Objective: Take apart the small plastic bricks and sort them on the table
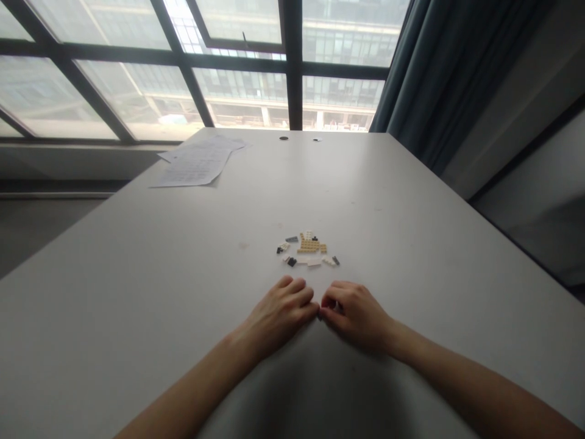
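My left hand and my right hand meet fingertip to fingertip just above the white table. Both are closed in a pinch, and whatever lies between the tips is mostly hidden; only a tiny dark spot shows there. Beyond the knuckles lies a loose group of small toy building bricks. Tan bricks make up its middle. Around them are black bricks, a grey brick, another grey brick and flat white bricks.
Sheets of printed paper lie at the far left of the table, partly over its edge. Two small round discs, one dark and one pale, sit near the far edge. Windows stand behind, with a dark curtain at right.
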The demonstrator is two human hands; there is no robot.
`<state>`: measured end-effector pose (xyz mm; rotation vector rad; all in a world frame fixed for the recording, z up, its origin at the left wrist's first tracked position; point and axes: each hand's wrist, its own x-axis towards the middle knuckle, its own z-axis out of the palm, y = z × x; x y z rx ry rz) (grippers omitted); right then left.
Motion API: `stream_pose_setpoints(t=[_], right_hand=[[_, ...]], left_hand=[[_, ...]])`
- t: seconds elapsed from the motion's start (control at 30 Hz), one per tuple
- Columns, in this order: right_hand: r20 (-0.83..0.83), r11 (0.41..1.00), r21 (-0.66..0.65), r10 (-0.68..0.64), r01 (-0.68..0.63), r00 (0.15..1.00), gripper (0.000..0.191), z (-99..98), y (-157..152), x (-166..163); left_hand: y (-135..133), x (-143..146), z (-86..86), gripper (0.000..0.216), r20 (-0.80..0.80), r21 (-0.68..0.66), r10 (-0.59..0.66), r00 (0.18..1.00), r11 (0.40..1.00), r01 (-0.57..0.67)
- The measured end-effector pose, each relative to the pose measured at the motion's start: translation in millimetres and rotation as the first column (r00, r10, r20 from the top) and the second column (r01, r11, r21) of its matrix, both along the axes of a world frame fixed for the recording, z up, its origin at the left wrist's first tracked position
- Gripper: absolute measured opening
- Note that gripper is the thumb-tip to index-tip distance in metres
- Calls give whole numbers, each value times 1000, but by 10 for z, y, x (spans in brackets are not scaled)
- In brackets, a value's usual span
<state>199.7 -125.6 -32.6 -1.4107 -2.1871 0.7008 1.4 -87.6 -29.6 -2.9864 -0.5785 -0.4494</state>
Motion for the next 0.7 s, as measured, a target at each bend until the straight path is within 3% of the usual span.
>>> stream_pose_setpoints(t=[0.13, 0.23, 0.33, 0.47, 0.7], right_hand=[[1, 998, 13, -59, 59, 998, 8, -5, 98, 100], [-14, 984, 41, -172, 173, 985, 3, 8, 265, 271], [-2, 967, 53, -248, 248, 969, 23, 13, 466, 447], [52, 986, 14, -168, 167, 985, 41, -14, 651, 535], [103, 993, 48, -114, 110, 988, 21, -39, 683, 486]], left_hand=[[13, -10, 7, 7, -28, 23, 15, 1000, 1000, -14], [-18, -15, 53, 13, 16, 54, 51, 999, 997, -52], [-89, 22, 99, 10, 59, 49, 110, 992, 992, -113], [-200, 122, 96, 31, 35, 57, 218, 975, 974, -219], [-254, 195, 32, 22, 6, 67, 259, 966, 964, -259]])
